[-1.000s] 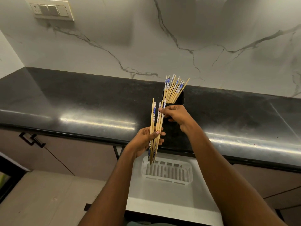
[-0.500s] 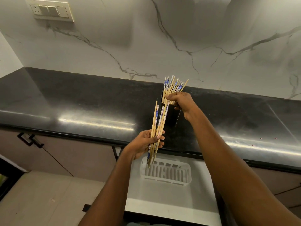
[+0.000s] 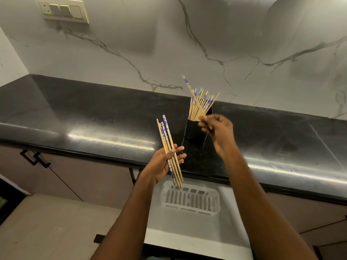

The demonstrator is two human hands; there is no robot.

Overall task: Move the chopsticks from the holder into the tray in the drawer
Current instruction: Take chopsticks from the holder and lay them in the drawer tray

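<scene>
A black holder [image 3: 195, 128] stands on the dark counter, with several wooden chopsticks [image 3: 201, 103] with blue-and-white tops sticking out of it. My right hand [image 3: 218, 131] is at the holder's rim, blurred, pinching one chopstick [image 3: 193, 94] that leans up and to the left above the others. My left hand [image 3: 165, 164] holds a bundle of several chopsticks [image 3: 169, 145], tilted, with their tips hanging over the white slotted tray [image 3: 190, 200]. The tray lies in the open drawer [image 3: 187, 231] below the counter edge.
The black counter [image 3: 93, 117] runs the full width, backed by a white marble wall with a switch plate [image 3: 62, 10] at top left. Cabinet doors with black handles [image 3: 34, 158] lie left of the drawer. Tiled floor shows at bottom left.
My right hand let go of the bundle, reached back to the holder and drew one chopstick up out of it. The left hand's bundle tilted leftward.
</scene>
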